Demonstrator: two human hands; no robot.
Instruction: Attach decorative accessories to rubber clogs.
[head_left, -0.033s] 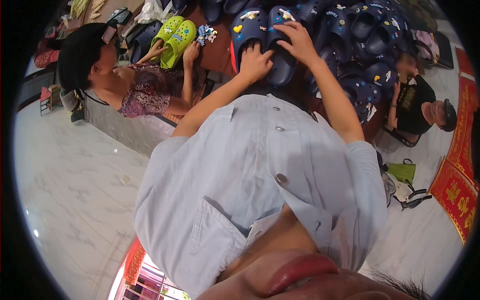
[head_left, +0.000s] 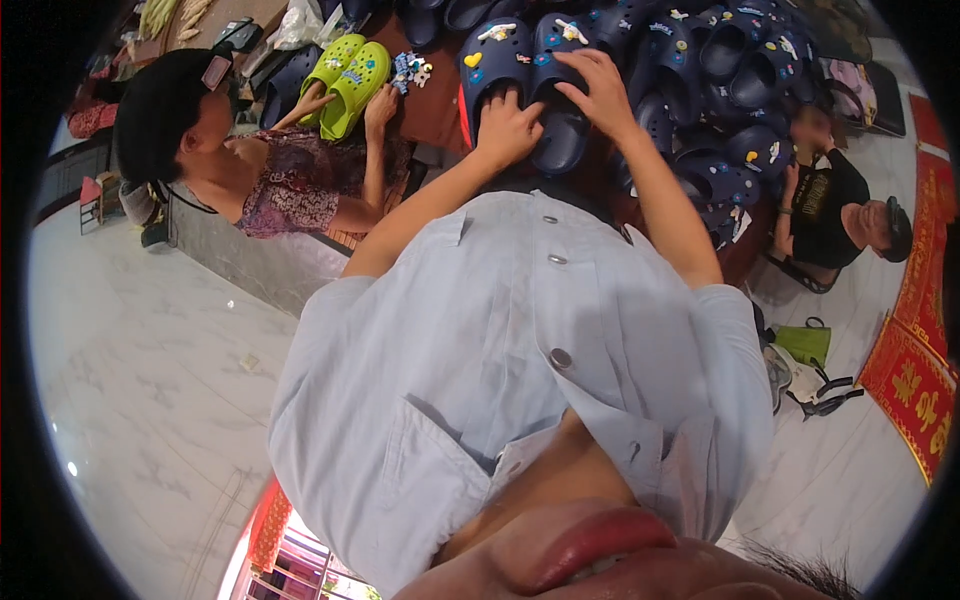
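Observation:
Side by side at the table's near edge lie two dark blue clogs, toes pointing away. The left clog point(head_left: 497, 62) carries a yellow heart, a blue charm and a white character charm. On the right clog point(head_left: 560, 142) sits another white charm near the toe. My left hand point(head_left: 508, 132) has its fingers curled into the left clog's foot opening, fingertips hidden, with the thumb stretched toward the right clog. Across the right side of the right clog's upper lies my right hand point(head_left: 604, 98), fingers bent and apart, touching it.
Many decorated blue clogs point(head_left: 755, 80) are heaped to the right. At left, a person point(head_left: 270, 180) handles lime green clogs point(head_left: 357, 90) beside loose charms point(head_left: 411, 72) on the brown tabletop point(head_left: 432, 118). Another person point(head_left: 840, 215) sits at far right.
My right hand's fingertips have shifted slightly to the right on the clog. My left hand stays in the left clog.

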